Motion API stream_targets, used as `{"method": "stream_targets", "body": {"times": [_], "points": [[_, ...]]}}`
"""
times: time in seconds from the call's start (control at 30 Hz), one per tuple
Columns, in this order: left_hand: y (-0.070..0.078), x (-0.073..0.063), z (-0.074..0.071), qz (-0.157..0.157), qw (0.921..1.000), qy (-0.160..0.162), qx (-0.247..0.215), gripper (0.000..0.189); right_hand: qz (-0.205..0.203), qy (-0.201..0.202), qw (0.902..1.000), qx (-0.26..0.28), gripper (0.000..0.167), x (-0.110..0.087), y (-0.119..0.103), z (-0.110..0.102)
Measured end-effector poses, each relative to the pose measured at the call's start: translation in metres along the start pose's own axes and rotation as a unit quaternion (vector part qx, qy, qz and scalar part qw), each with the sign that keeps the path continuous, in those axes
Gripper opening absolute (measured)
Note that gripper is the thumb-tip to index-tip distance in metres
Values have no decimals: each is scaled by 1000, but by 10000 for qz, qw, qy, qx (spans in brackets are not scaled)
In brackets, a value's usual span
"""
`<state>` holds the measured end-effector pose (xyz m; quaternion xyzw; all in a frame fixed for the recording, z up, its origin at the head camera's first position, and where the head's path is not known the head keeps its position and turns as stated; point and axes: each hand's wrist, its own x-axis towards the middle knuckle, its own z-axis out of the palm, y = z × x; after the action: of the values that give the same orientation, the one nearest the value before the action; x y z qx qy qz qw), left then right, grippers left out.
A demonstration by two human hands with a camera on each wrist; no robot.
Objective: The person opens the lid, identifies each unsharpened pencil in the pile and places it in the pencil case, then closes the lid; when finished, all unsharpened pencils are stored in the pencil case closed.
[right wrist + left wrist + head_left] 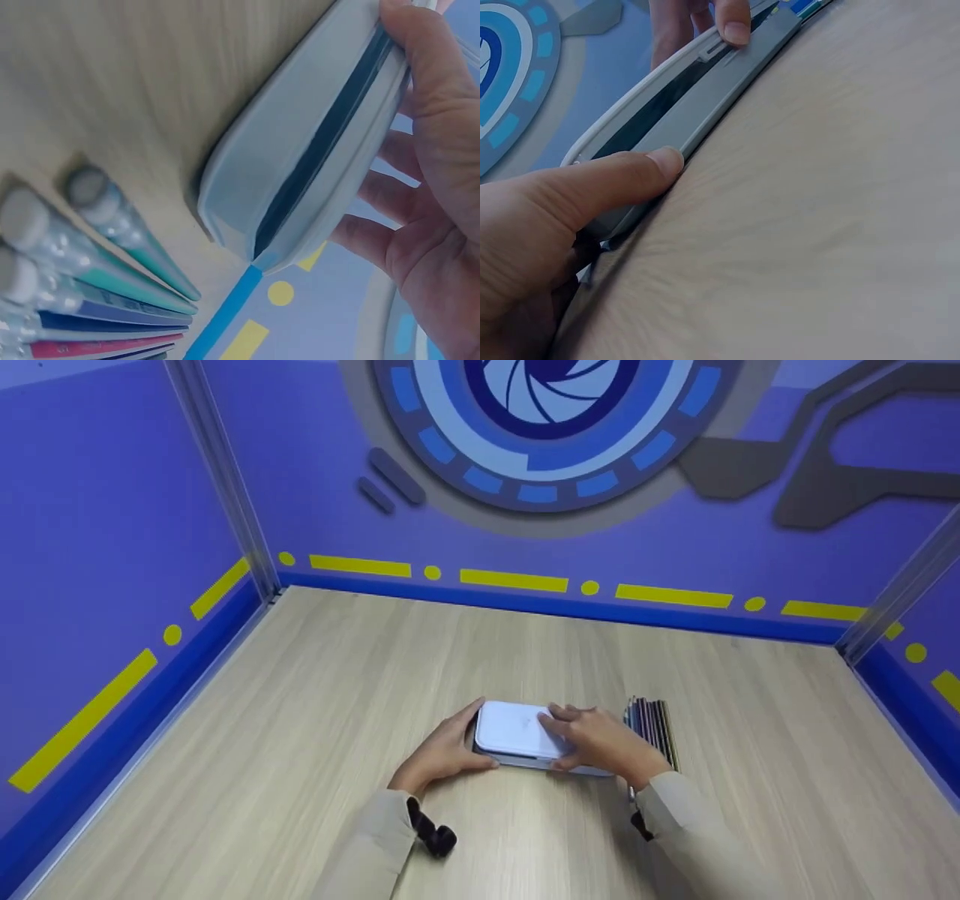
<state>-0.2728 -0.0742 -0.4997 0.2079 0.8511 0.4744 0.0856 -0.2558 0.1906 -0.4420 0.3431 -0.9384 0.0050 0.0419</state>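
A pale grey-white pencil case point(517, 729) lies flat on the table, its lid point(337, 176) raised a little so a dark gap shows along the side. My left hand point(444, 748) grips the left end of the case, with the thumb point(641, 176) against its front wall. From the right, my right hand point(604, 741) holds the lid, thumb at the front edge by the clasp point(714, 51) and fingers spread over the top. What lies inside the case is hidden.
Just right of the case, a row of pencils point(654, 727) lies side by side, partly under my right wrist; several have eraser ends point(22, 217). The wooden table point(337, 682) meets a blue-purple panel point(300, 510) at the back and others at the sides.
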Motion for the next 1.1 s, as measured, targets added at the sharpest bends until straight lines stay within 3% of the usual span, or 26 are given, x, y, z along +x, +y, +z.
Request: {"method": "stream_targets", "body": {"times": [0.2,0.63,1.1], "points": [[-1,-1,-2,-67,9999,150,18,105,-35,-32,10000,35,74,4,-3,-2],[-2,-1,2,-206,9997,102,-101,108,77,-453,9976,514,72,2,5,-8],[1,-3,3,-196,9998,62,-60,110,233,-142,9888,1465,50,-25,21,-22]]}}
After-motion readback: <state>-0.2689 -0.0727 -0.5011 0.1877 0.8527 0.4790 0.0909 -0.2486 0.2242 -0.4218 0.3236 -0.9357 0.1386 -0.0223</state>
